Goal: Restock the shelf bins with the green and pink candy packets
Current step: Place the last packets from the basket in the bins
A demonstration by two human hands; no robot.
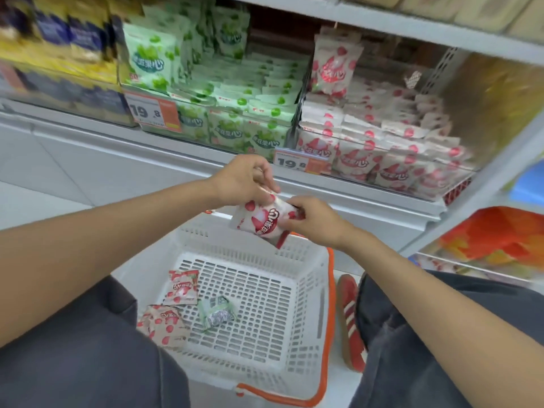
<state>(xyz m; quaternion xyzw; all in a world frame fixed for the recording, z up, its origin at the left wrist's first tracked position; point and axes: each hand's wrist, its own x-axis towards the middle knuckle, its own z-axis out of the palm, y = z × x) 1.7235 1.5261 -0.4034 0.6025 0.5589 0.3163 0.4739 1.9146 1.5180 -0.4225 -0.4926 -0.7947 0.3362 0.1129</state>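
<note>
Left hand [247, 181] and right hand [316, 222]: fingers clamped on one pink packet [265, 223] above basket's [309, 278] 12 o'clock rim. Spare pink packets [182, 287] and green packet [216, 313] lie at its 8 o'clock.

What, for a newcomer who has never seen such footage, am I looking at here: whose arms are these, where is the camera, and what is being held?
There is no machine here, only a person's two bare arms. The single picture comes from a camera worn on the person's head, looking forward and down. The left hand and right hand together pinch one pink candy packet above a white basket. In the basket lie a green packet and two loose pink packets, toward its left side. Behind, the shelf holds stocked green packets on the left and stocked pink packets on the right.
</note>
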